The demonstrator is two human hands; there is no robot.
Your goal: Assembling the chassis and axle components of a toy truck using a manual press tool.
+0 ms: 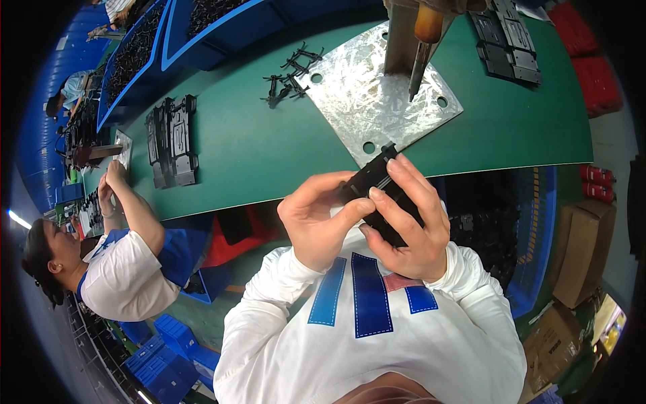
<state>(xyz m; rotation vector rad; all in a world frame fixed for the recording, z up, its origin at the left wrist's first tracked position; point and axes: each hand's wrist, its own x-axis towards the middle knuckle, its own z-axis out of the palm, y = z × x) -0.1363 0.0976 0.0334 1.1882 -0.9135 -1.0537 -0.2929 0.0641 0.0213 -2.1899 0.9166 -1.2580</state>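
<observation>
Both my hands hold a black plastic chassis-like part (369, 176) in front of my chest, at the table's near edge. My left hand (317, 217) grips its left side, thumb pressed near the middle. My right hand (416, 225) has its fingers bent over the top and right side; the underside is hidden. Just beyond lies a shiny metal plate (356, 101) with holes near its corners. Above it, a tool like a soldering iron (428, 27) with an orange-brown handle points its tip down. Small black branched plastic pieces (286, 84) lie left of the plate.
Black plastic parts lie in a group (171, 143) at left and another (509, 44) at far right on the green table (249, 158). Blue bins (232, 30) of small black pieces stand at the back left. A co-worker (128, 269) works at left. Cardboard boxes (585, 252) stand at right.
</observation>
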